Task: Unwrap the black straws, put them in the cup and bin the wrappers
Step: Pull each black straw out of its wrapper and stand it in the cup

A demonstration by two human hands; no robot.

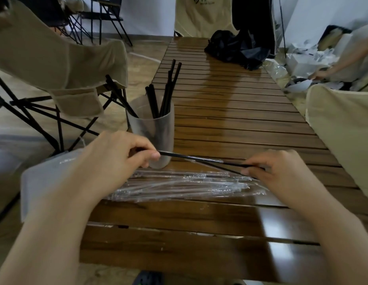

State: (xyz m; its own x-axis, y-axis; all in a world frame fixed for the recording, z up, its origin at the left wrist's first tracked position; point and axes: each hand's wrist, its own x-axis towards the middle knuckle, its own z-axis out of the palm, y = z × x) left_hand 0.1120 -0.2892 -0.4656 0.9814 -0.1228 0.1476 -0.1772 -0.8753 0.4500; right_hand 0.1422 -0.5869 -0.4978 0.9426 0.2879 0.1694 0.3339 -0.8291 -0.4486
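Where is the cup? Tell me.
In the head view the cup stands on the table's left edge, just beyond the left hand, with the wrapped straws lying nearer the camera.

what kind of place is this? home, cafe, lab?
Probably an indoor staged or camping-style setup, not a cafe: a slatted wooden folding table, canvas folding chairs, and plain white walls with packaging clutter on the right.
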